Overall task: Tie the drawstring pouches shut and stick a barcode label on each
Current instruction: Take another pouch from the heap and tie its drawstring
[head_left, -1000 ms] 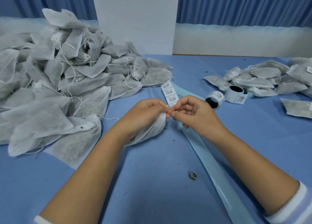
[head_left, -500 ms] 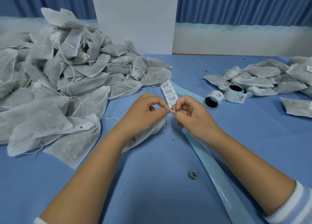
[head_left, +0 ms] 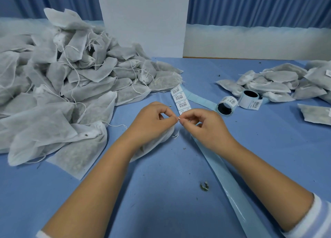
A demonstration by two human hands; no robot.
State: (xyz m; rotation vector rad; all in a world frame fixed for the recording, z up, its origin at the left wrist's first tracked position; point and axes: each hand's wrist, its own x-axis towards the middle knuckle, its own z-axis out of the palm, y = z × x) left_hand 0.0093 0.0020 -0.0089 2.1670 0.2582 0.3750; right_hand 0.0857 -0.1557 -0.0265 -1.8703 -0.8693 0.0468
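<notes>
**White drawstring being pinched between both hands**

Both hands are meeting just above the middle of the blue table (head_left: 161, 211). The left hand (head_left: 152, 120) and right hand (head_left: 206, 125) are each clamping thumb and forefinger on the drawstring (head_left: 178, 119), fingertips nearly touching, the other fingers curling loosely. A short loose end is dangling just below the pinch.

The pouch (head_left: 161, 142) is lying under the left hand and wrist, mostly hidden. Its long axis is running diagonally, its gathered neck pointing toward 1 o'clock at the fingertips and its body trailing toward 7 o'clock.

A barcode label strip (head_left: 180, 99) is lying at 12 o'clock just beyond the fingers, and its bare backing tape (head_left: 223, 175) is stretching toward 5 o'clock. Two label rolls (head_left: 226, 106) are sitting at 2 o'clock, near a small heap of labelled pouches (head_left: 277, 81). A large heap of pouches (head_left: 62, 87) is filling 9 to 10 o'clock.
</notes>
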